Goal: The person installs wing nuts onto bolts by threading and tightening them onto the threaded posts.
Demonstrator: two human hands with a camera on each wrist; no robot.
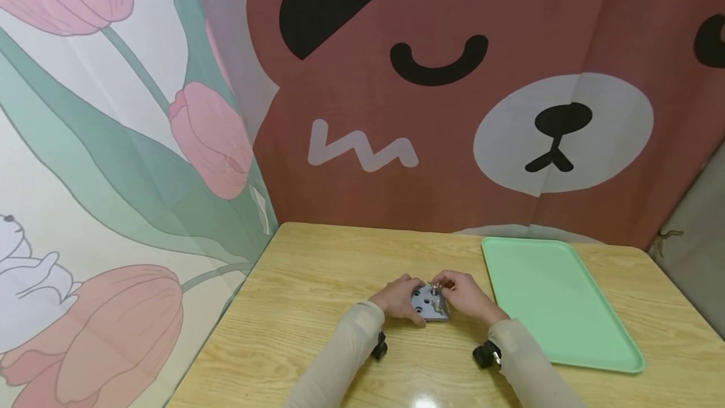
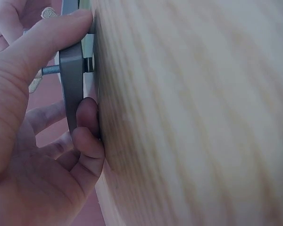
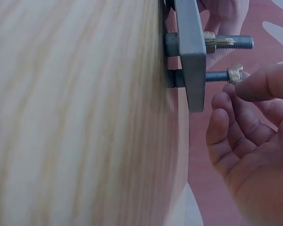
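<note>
Over the tabletop [image 1: 283, 332], nearest: two pale sleeves [image 1: 337, 357], black unit [image 1: 486, 354] at each wrist. Next, left hand [image 1: 398, 299] grips gray plate [image 1: 428, 310] by its left side, thumb at near edge. Right hand [image 1: 467, 296] pinches a wing nut [image 3: 235, 74] at the tip of one bolt [image 3: 217, 76]. Adjacent bolt has its own wing nut, down at the plate face. Bolt heads face tabletop. Plate's mid-tabletop, left of green tray [image 1: 557, 301]. Bear-print curtain [image 1: 453, 200] behind.

Green tray [image 1: 557, 301] on the right of a wooden table [image 1: 294, 307], bear-print curtain [image 1: 510, 68] behind, tulip-print curtain [image 1: 130, 150] at left.
</note>
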